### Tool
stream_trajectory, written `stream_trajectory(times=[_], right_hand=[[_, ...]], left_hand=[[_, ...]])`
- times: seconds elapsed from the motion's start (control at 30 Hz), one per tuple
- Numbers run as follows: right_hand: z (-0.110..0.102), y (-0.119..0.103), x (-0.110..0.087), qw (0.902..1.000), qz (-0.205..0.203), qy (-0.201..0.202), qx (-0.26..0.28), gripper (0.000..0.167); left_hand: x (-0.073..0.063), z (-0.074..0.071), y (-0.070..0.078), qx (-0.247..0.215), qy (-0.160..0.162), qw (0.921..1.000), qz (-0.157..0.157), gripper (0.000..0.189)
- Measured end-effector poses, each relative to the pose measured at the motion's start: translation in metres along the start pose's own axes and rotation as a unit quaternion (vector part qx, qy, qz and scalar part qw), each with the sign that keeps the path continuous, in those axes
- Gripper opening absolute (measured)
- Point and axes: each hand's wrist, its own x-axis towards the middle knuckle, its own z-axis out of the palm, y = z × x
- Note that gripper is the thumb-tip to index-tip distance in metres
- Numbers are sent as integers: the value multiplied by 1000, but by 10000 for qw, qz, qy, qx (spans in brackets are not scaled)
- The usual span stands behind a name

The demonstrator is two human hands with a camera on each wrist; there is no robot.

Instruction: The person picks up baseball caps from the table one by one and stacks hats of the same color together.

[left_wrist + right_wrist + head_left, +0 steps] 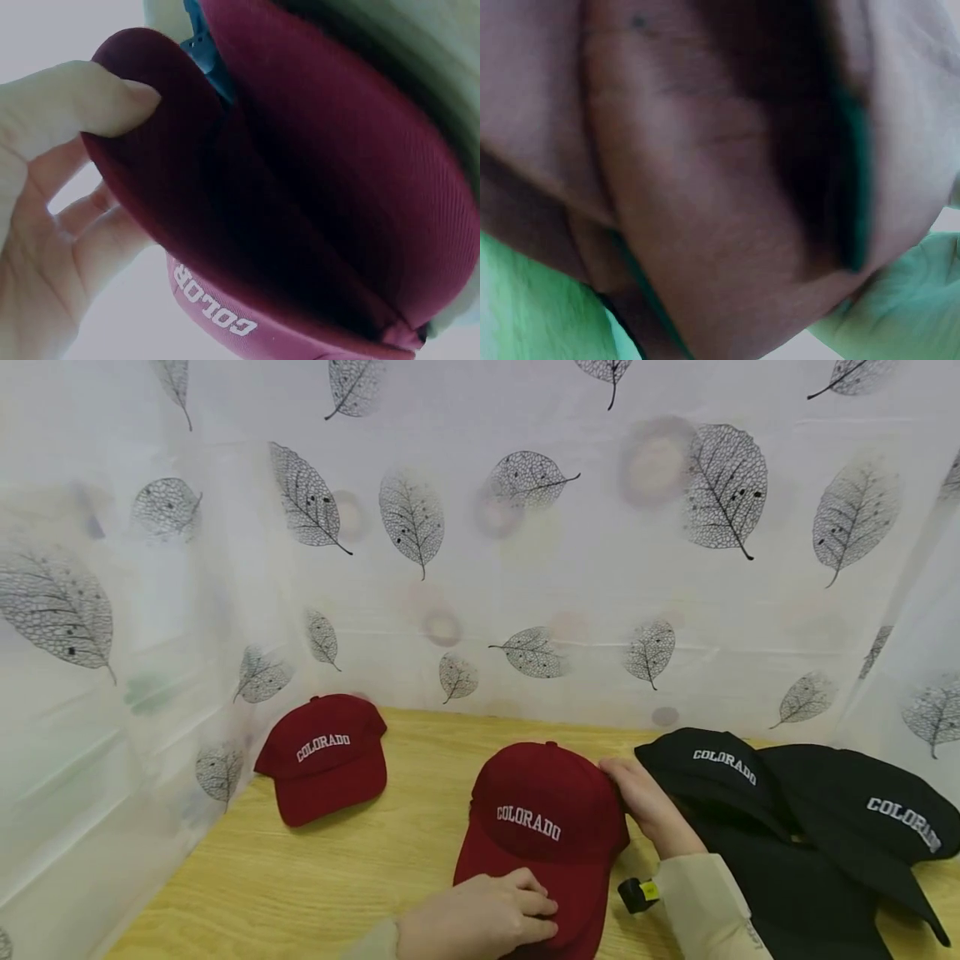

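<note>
A dark red baseball cap (540, 793) with white COLORADO lettering is between my two hands, its brim towards me. My left hand (480, 914) grips the brim; in the left wrist view the thumb (112, 101) lies on the brim's underside and the fingers reach round the other face. At the right side of the crown, my right hand (652, 802) holds the cap, with part of its fingers hidden behind it. The left wrist view looks into the cap's dark hollow. The cap's inside (697, 187) fills most of the right wrist view, blurred.
Another red COLORADO cap (330, 760) sits at the back left of the wooden table (300, 893). Overlapping black COLORADO caps (847, 777) lie at the right, beside my right sleeve. A leaf-print curtain (480, 568) hangs behind the table and along its sides.
</note>
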Motion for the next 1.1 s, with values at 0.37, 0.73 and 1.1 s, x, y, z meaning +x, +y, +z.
stream_trajectory(times=[0.37, 0.73, 1.1], right_hand=[[0, -2, -2, 9994, -130, 233, -237, 28], [4, -5, -2, 9977, -161, 461, -468, 27], [8, -8, -4, 9973, -114, 473, -546, 30]], left_hand=[[5, 9, 4, -588, -563, 9967, 19, 20], [-7, -4, -22, -1739, 363, 9835, -333, 27], [-17, -2, -96, -2929, 2564, 8584, -3341, 17]])
